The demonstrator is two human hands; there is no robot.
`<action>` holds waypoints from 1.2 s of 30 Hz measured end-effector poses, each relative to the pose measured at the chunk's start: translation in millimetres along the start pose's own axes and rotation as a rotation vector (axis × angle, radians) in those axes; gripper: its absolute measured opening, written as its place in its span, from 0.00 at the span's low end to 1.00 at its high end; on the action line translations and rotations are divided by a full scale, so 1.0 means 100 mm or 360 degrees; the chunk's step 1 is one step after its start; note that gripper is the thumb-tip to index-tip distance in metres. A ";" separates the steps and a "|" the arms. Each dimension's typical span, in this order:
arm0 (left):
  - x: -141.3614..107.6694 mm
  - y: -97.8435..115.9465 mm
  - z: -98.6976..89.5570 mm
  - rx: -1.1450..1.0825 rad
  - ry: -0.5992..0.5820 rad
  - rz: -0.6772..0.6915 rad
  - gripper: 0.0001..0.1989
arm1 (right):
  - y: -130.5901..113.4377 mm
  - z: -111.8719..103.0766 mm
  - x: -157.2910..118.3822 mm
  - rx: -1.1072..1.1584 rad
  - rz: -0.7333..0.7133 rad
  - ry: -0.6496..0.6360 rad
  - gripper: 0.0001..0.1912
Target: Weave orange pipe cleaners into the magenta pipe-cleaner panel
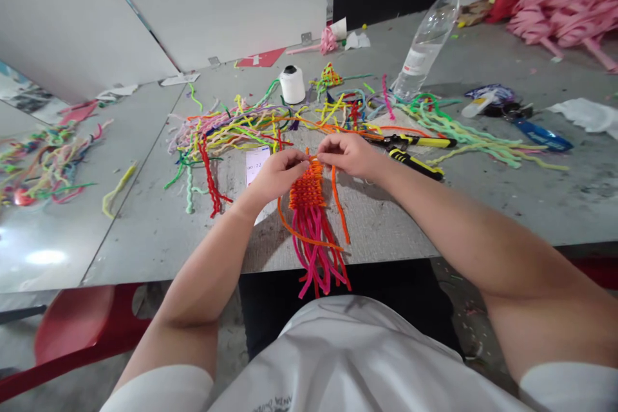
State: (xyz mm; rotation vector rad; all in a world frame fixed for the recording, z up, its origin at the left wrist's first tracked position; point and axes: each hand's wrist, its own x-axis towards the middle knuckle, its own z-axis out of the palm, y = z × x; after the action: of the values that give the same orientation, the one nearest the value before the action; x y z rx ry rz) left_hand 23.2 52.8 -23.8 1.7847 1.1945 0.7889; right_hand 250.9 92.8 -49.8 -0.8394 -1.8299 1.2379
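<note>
An orange woven piece [306, 190] of fuzzy cord lies at the table's near edge, with loose pink and red strands [316, 232] hanging from its lower end past the edge. My left hand [282, 174] pinches the top left of the weave, fingers closed. At the top right, my right hand [348, 154] holds an orange strand between thumb and fingers. Loose orange cord ends [338, 203] trail down both sides of the piece. My fingertips almost meet, and they hide the weave's upper edge.
Tangled colourful cords [232, 122] spread behind my hands. Beyond them are a white thread spool [292, 85] and a water bottle [427, 38]. Yellow-black pliers [415, 161] lie by my right forearm, a phone [255, 164] by my left hand. Pink ribbon flowers [570, 0] are piled at far right.
</note>
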 end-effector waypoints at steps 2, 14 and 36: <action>0.00 0.02 -0.01 -0.0069 0.0036 -0.0041 0.12 | 0.02 -0.06 0.02 0.0081 0.0025 0.0159 0.17; -0.01 0.09 -0.03 -0.0484 0.0084 -0.0252 0.15 | 0.17 -0.15 0.16 0.0652 0.0135 0.0531 0.19; -0.03 0.06 0.01 -0.0727 -0.0265 -0.0228 0.21 | 0.28 -0.85 0.39 0.1237 -0.0070 0.1130 0.21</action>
State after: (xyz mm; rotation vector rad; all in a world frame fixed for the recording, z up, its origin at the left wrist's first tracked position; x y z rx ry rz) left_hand 25.1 48.6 -19.0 1.3460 0.9307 0.7429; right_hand 307.9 172.5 -47.2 -0.6507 -0.7073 1.2581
